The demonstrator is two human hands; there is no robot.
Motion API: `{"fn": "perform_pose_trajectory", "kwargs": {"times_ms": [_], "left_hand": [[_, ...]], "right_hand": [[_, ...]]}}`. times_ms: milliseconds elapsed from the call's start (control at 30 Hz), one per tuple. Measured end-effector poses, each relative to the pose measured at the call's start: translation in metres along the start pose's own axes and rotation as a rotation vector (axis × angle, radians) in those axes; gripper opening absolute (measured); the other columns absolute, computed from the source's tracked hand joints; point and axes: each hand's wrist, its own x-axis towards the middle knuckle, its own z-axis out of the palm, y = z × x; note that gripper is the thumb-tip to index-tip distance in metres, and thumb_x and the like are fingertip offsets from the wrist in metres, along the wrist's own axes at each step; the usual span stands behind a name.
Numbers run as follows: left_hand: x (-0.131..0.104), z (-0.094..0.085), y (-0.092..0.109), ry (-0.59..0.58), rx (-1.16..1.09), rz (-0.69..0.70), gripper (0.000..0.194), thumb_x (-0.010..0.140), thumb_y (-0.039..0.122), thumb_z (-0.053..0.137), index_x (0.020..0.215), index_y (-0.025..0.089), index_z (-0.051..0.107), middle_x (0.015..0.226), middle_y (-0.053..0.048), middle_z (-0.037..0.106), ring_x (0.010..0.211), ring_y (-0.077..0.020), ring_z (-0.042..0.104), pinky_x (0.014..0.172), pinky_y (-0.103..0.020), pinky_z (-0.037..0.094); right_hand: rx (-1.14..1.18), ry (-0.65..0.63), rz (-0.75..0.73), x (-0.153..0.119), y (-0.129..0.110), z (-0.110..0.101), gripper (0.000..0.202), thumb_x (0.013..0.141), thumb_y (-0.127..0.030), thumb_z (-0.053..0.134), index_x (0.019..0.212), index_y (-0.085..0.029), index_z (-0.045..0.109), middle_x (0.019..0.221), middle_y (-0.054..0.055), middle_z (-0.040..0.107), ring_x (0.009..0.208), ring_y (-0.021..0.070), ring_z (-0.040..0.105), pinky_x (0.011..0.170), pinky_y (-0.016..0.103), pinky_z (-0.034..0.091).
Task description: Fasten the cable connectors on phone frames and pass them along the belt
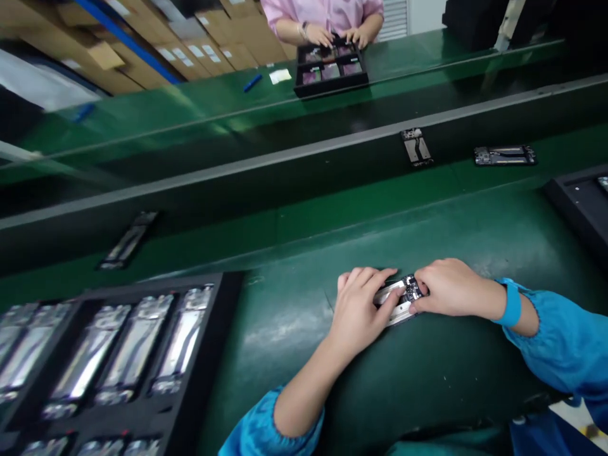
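Note:
In front of me, an opened phone chassis (403,309) with a dark circuit board at one end lies on the green work surface. My left hand (361,304) wraps over its near-left part, the thumb resting on the silvery middle and the fingers along the far edge. At the board end, my right hand (444,288) is closed, thumb and bent fingers pinching the chassis's right end. Whatever sits between those right fingertips, besides the edge, is hidden. Both wrists come out of blue sleeves, and a blue band circles the right one.
A black foam tray (225,297) with several similar chassis stands at the left. Another black tray (574,196) reaches in at the right. Single chassis lie on the green strip behind: one (128,240) left, two right. Across it, a person in pink handles a black box (332,85).

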Motion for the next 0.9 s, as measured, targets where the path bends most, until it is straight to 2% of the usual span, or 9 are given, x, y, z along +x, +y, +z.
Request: {"fn": "perform_pose_trajectory", "kwargs": {"times_ms": [67,133,233,333,467,700,900], "left_hand": [[0.003,-0.003,0.003,0.012,-0.02,0.038,0.018,0.099,0.032,0.059,0.093,0.022,0.073,0.086,-0.003,0.067,0.086,-0.0197,0.057,0.081,-0.038,0.034],[0.006,-0.005,0.002,-0.026,-0.039,0.065,0.02,0.098,0.03,0.059,0.084,0.021,0.071,0.086,-0.003,0.067,0.085,-0.02,0.057,0.078,-0.038,0.034],[0.007,-0.006,0.0,-0.068,-0.073,0.106,0.017,0.098,0.03,0.058,0.092,0.021,0.072,0.09,-0.004,0.07,0.089,-0.0214,0.058,0.077,-0.037,0.035],[0.005,-0.003,-0.001,-0.001,-0.059,0.16,0.02,0.1,0.027,0.055,0.093,0.021,0.073,0.088,-0.004,0.071,0.088,-0.0209,0.059,0.076,-0.037,0.035],[0.001,0.003,-0.001,0.055,-0.051,0.214,0.019,0.099,0.023,0.055,0.091,0.02,0.072,0.085,-0.004,0.07,0.085,-0.0204,0.058,0.074,-0.037,0.035],[0.001,0.003,-0.001,0.06,-0.077,0.274,0.018,0.099,0.022,0.056,0.087,0.02,0.07,0.082,-0.003,0.069,0.088,-0.0219,0.058,0.076,-0.037,0.036],[0.002,0.002,-0.002,0.049,-0.122,0.248,0.022,0.1,0.024,0.054,0.087,0.023,0.072,0.083,-0.003,0.07,0.087,-0.0218,0.058,0.074,-0.037,0.034]], "right_hand": [[-0.02,-0.037,0.02,-0.002,-0.002,0.0,0.039,0.076,-0.044,0.085,0.064,-0.021,0.056,0.059,0.001,0.052,0.051,0.0153,0.042,0.053,0.03,0.02],[-0.006,-0.045,0.022,-0.003,-0.001,-0.003,0.041,0.073,-0.043,0.087,0.063,-0.021,0.054,0.058,0.0,0.05,0.05,0.0139,0.038,0.052,0.03,0.018],[0.085,-0.065,0.007,-0.001,0.003,-0.01,0.036,0.077,-0.036,0.082,0.059,-0.02,0.054,0.054,-0.001,0.048,0.05,0.0127,0.036,0.051,0.031,0.019],[0.273,-0.154,0.057,0.003,0.006,-0.017,0.033,0.089,-0.026,0.062,0.057,-0.02,0.062,0.048,-0.002,0.045,0.047,0.0119,0.036,0.049,0.031,0.021],[0.486,-0.286,0.145,0.009,0.006,-0.018,0.029,0.085,-0.019,0.055,0.065,-0.02,0.076,0.051,-0.002,0.055,0.047,0.0116,0.041,0.048,0.028,0.026],[0.535,-0.306,0.155,0.012,0.013,-0.017,0.029,0.084,-0.021,0.056,0.065,-0.019,0.077,0.051,-0.001,0.056,0.048,0.0118,0.042,0.049,0.028,0.028],[0.518,-0.351,0.174,0.015,0.015,-0.018,0.029,0.086,-0.023,0.056,0.066,-0.019,0.077,0.056,-0.001,0.06,0.049,0.0106,0.04,0.05,0.027,0.029]]}}
